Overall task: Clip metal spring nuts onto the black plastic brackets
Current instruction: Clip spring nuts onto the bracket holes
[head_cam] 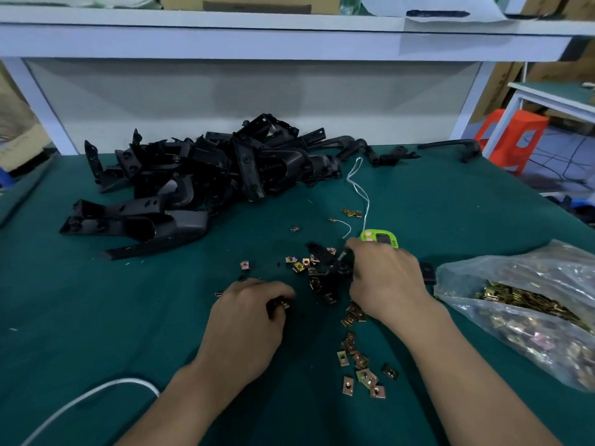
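My right hand [384,280] grips a black plastic bracket [328,268] that lies on the green table mat, its far end pointing up and left. My left hand [249,312] sits just left of it, fingers curled, pinching a brass-coloured spring nut [282,304] at the fingertips. Several loose spring nuts [360,371] lie scattered between and below my hands, and more sit around the bracket [304,263]. A big heap of black brackets [199,175] fills the back left of the mat.
A clear plastic bag of spring nuts [528,304] lies at the right. A green counter device [380,239] with a white string sits behind my right hand. A white cable [90,395] crosses the near left. A white shelf frame [289,43] stands behind.
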